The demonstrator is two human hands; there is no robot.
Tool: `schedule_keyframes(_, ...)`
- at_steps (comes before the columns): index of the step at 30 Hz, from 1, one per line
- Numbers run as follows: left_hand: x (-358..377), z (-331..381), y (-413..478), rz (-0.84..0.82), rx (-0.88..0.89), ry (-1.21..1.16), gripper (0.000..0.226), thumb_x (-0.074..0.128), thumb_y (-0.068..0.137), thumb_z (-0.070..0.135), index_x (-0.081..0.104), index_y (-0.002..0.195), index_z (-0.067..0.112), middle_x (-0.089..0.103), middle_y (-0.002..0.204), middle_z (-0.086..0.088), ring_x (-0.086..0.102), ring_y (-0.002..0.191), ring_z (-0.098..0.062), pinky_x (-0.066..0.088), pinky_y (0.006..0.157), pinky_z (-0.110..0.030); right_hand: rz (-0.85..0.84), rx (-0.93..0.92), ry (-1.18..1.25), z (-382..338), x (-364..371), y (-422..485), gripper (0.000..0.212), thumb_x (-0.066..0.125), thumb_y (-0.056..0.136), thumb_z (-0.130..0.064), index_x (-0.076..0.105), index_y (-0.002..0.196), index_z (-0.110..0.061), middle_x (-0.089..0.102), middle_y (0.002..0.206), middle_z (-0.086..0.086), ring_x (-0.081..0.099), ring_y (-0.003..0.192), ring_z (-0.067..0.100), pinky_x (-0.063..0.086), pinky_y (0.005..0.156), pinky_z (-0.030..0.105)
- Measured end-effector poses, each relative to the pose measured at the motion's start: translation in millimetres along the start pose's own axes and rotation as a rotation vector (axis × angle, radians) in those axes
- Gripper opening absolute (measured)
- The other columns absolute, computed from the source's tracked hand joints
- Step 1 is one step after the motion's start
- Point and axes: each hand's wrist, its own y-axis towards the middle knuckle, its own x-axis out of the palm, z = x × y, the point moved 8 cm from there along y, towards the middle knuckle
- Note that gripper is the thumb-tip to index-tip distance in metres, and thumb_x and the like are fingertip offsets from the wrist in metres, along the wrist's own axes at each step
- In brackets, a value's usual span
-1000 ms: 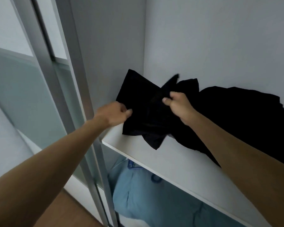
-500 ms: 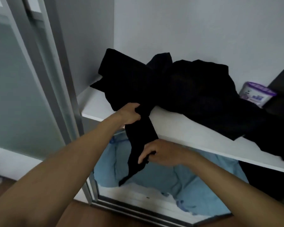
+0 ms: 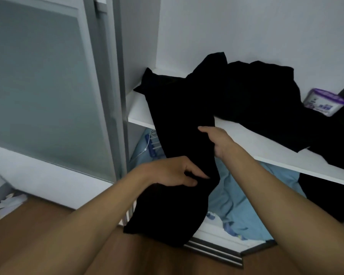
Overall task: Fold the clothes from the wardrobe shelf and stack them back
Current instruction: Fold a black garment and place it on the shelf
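A black garment (image 3: 179, 124) trails off the front edge of the white wardrobe shelf (image 3: 246, 139) and hangs down towards the floor. My left hand (image 3: 173, 171) grips its lower part below the shelf edge, fingers curled into the cloth. Higher up, my right hand (image 3: 216, 138) holds the garment's right edge at shelf level, thumb on top and fingers hidden behind the fabric. More black clothes (image 3: 266, 100) lie in a loose heap on the shelf, to the right.
A small white and purple container (image 3: 324, 104) stands on the shelf at the right. Light blue fabric (image 3: 246, 195) lies in the compartment below. A frosted sliding door (image 3: 48, 86) stands at the left. Wooden floor (image 3: 38, 225) spreads beneath.
The garment has been drawn further off the shelf and hangs longer. My left hand has gone down to its lower part; my right hand has gone up to the shelf edge.
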Motion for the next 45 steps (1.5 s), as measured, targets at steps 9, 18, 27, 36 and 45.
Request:
schedule_keyframes(9,-77.8,-92.8,-34.5,0.726,-0.302,-0.937,0.079,0.071,0.067,0.071,0.060,0.129,0.023,0.065,0.125,0.002,0.059,0.117,-0.017,0.051,0.086,-0.037,-0.145,-0.151,-0.146,40.6,-8.9,-60.0,0.017,0.063,0.093,-0.002,0.074,0.101,-0.012,0.078,0.094,0.007,0.073,0.083,0.019,0.058,0.071,0.025)
schedule_keyframes(18,-80.0,-77.6,-1.4,0.849,-0.086,-1.173,0.028,0.064,0.093,0.009,0.062,0.121,0.006,0.075,0.096,-0.008,0.073,0.086,-0.021,0.057,0.068,-0.028,-0.451,0.038,-0.690,102.7,-16.8,-94.7,0.024,0.063,0.089,-0.007,0.075,0.096,-0.026,0.073,0.092,-0.010,0.064,0.092,0.008,0.048,0.085,0.025)
schedule_keyframes(27,-9.6,-103.5,-41.9,0.441,-0.047,-1.101,0.064,0.087,0.068,0.023,0.063,0.128,0.019,0.067,0.129,-0.008,0.063,0.120,-0.023,0.047,0.103,-0.035,-0.289,0.146,0.332,48.1,7.7,-43.5,0.055,0.074,0.083,-0.050,0.070,0.125,-0.017,0.068,0.129,0.009,0.065,0.118,0.025,0.051,0.103,0.042)
schedule_keyframes(36,-4.2,-185.8,-84.1,0.564,-0.093,-1.426,0.063,0.079,0.072,0.061,0.069,0.125,0.029,0.063,0.136,-0.001,0.061,0.123,-0.022,0.039,0.109,-0.043,-0.053,0.179,0.295,135.1,-14.6,-59.8,0.022,0.076,0.075,-0.017,0.080,0.096,-0.013,0.075,0.106,0.007,0.072,0.099,0.024,0.057,0.092,0.039)
schedule_keyframes(45,10.7,-161.2,-27.1,0.371,-0.296,-1.225,0.061,0.085,0.062,0.057,0.076,0.111,0.023,0.071,0.122,-0.007,0.071,0.106,-0.023,0.059,0.075,-0.034,0.181,0.159,0.199,208.7,-109.1,-119.9,0.016,0.053,0.078,0.011,0.062,0.081,-0.002,0.057,0.073,0.007,0.059,0.071,0.021,0.046,0.065,0.033)
